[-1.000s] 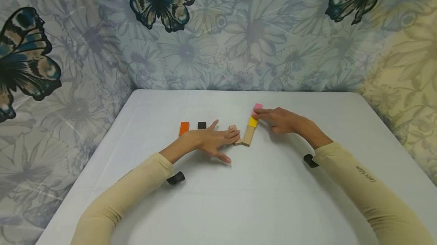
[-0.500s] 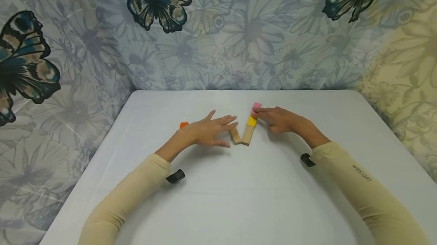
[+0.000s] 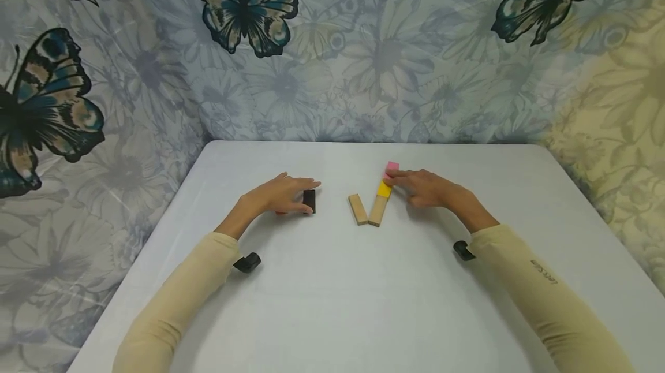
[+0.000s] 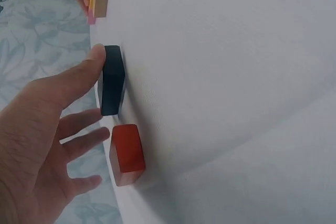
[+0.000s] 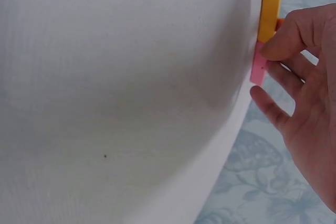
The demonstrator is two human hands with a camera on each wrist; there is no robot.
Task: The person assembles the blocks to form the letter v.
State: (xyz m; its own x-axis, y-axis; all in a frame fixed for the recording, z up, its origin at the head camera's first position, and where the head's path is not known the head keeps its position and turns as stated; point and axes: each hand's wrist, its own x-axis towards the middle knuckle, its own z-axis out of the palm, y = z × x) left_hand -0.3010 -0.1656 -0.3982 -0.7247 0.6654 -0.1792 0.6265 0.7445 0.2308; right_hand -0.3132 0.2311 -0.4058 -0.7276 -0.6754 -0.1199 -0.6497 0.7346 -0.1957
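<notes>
My left hand is at a black block, thumb at its near end and index finger across its far end. In the left wrist view the thumb tip touches the black block, while the index finger is mostly hidden. Beside it stands an orange block, mostly covered by the hand in the head view. With thumb and index finger my right hand holds a pink block, which adjoins a yellow block. A plain wooden block continues that row; another wooden block meets its near end in a V.
A white-covered table lies under everything. Patterned butterfly-and-flower cloth rises behind its far edge and along the sides. A dark wrist device sits under each sleeve.
My left hand has moved left, away from the left wooden block and over to the black block. My right hand stays at the pink block.
</notes>
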